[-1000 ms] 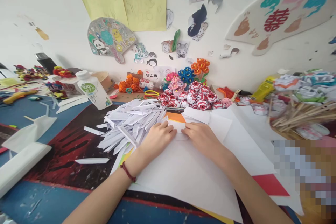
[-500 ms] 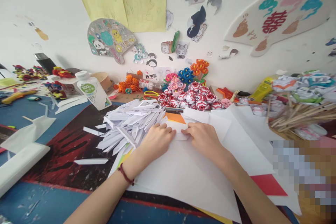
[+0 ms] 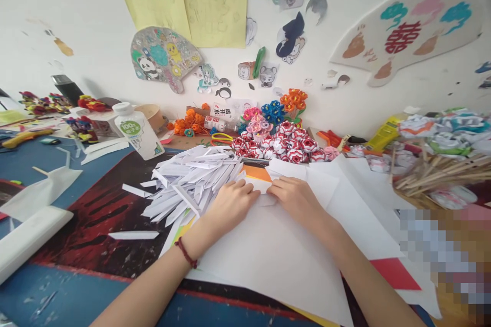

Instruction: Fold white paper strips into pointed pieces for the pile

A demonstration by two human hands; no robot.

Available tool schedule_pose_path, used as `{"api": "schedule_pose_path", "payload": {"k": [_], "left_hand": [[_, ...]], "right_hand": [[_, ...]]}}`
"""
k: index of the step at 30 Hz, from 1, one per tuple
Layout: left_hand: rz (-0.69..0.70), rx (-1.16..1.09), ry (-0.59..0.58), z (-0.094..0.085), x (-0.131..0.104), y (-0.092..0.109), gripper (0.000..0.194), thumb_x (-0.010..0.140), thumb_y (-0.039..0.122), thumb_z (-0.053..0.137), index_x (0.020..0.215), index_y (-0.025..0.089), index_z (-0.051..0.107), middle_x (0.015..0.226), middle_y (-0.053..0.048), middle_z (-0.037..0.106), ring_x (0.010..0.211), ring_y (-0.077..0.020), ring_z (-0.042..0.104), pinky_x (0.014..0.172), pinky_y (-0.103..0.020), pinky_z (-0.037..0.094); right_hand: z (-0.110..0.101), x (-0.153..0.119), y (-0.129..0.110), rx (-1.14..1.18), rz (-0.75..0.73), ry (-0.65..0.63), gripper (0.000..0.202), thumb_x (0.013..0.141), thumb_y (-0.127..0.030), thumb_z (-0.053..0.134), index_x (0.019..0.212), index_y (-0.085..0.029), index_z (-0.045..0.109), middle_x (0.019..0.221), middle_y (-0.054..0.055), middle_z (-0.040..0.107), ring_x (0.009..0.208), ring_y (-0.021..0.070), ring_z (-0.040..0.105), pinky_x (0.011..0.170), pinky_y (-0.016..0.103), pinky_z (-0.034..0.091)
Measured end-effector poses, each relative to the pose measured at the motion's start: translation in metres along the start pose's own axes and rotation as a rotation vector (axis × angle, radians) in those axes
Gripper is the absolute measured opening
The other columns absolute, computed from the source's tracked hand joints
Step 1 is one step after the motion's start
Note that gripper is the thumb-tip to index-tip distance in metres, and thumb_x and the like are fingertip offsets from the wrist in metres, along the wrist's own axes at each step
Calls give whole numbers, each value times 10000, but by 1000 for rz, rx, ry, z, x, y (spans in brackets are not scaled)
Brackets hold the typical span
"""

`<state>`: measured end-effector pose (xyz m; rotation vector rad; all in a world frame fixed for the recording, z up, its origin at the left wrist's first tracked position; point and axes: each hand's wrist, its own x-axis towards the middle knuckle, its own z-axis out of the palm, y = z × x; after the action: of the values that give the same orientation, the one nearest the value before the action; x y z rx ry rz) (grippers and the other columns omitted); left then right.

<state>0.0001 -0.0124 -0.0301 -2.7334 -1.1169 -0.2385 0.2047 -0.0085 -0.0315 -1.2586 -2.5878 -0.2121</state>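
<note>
A small piece of white paper [image 3: 264, 199] lies between my two hands, over a large white sheet [image 3: 280, 260]. My left hand [image 3: 235, 205], with a dark red cord bracelet at its wrist, has its fingers curled on the paper's left side. From the right, my right hand [image 3: 298, 198] grips the other side, its fingertips bent inward. Both thumbs are close together near the paper's middle, and the fingers hide its ends. Beside my left hand lies a heap of folded white paper strips [image 3: 192, 181]. An orange sheet [image 3: 258, 172] shows just behind the hands.
One loose strip [image 3: 133, 235] lies left on the dark mat [image 3: 88, 235]. Behind the heap stand a white bottle [image 3: 138, 132] and red-and-white paper flowers [image 3: 282, 144]. More white sheets [image 3: 364, 209], a red sheet [image 3: 397, 273] and wooden sticks [image 3: 441, 173] are at right.
The view has shifted slightly. Both hands stay on the small paper with almost the same grip, their fingers moved only a little.
</note>
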Motion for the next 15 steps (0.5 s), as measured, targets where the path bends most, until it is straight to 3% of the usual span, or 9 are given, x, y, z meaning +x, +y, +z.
{"api": "schedule_pose_path", "payload": {"k": [6, 15], "left_hand": [[2, 2, -1, -1, 0, 1, 158, 938, 211, 449, 927, 191, 605, 796, -50, 596, 778, -189, 525, 595, -305, 344], [45, 60, -45, -5, 0, 4, 132, 944, 202, 431, 987, 177, 553, 829, -55, 590, 783, -197, 542, 624, -323, 359]], "right_hand": [[4, 1, 0, -167, -145, 27, 207, 873, -49, 508, 751, -152, 640, 730, 40, 623, 727, 172, 532, 628, 306, 292], [-2, 1, -5, -189, -143, -39, 220, 874, -39, 502, 751, -146, 650, 739, 58, 621, 722, 182, 540, 618, 308, 298]]}}
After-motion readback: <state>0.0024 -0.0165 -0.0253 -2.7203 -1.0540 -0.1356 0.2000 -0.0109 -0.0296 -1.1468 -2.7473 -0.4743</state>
